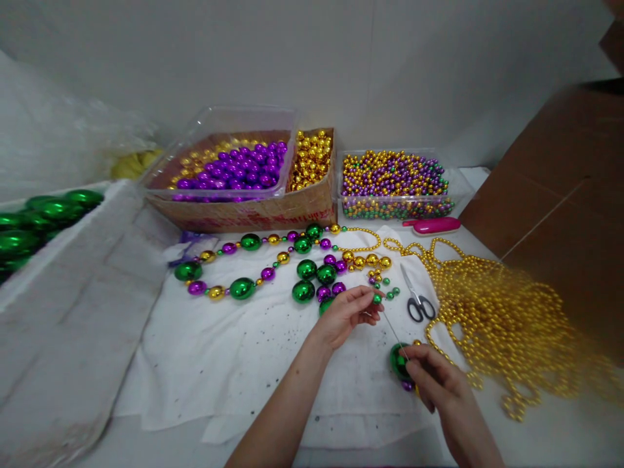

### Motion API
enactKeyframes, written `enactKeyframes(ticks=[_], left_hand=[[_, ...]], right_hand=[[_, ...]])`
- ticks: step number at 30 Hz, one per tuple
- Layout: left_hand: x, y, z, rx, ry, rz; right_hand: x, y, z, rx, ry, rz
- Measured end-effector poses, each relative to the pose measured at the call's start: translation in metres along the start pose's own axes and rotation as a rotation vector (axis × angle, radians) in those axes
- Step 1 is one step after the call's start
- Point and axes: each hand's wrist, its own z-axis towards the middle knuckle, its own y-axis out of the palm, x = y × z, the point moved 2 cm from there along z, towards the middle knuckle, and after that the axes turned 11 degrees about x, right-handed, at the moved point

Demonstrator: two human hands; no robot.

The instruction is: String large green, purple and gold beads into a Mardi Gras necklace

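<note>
My left hand pinches a small green bead at the end of a thin needle or wire. That wire runs down to my right hand, which grips a large green ball with a purple bead just under it. Both hands are over a white cloth. A partly strung strand of green, purple and gold balls lies on the cloth just beyond my left hand. Small loose beads lie beside my left fingertips.
Scissors lie right of my left hand. A heap of gold bead strings fills the right. At the back stand a tray of purple balls, a cardboard box with gold balls, a tub of mixed small beads and a pink tool. Green balls sit far left.
</note>
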Motion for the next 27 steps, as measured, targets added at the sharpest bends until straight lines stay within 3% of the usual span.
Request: enactKeyframes(ticks=[3, 8, 10, 13, 15, 21, 24, 27], left_hand=[[0.011, -0.004, -0.005, 0.013, 0.062, 0.164], [0.033, -0.036, -0.001, 0.348, 0.220, 0.337], [0.039, -0.043, 0.007, 0.429, 0.305, 0.522], [0.043, -0.036, 0.029, 0.451, 0.467, 0.954], [0.042, -0.026, 0.048, 0.442, 0.536, 1.122], [0.027, -0.014, 0.095, 0.417, 0.517, 1.116], [0.022, -0.017, 0.092, 0.383, 0.481, 1.029], [0.022, -0.021, 0.070, 0.322, 0.417, 0.906]], right_hand=[[0.003, 0.002, 0.002, 0.012, 0.016, 0.088], [0.003, 0.000, 0.003, 0.025, 0.020, 0.122], [0.003, -0.001, 0.004, 0.027, 0.028, 0.135], [0.002, -0.001, 0.005, 0.030, 0.032, 0.138], [0.001, 0.000, 0.004, 0.038, 0.032, 0.133], [0.001, -0.006, -0.001, 0.057, 0.044, 0.128], [0.003, -0.011, -0.002, 0.039, 0.053, 0.108], [0.005, -0.014, -0.001, 0.036, 0.057, 0.085]])
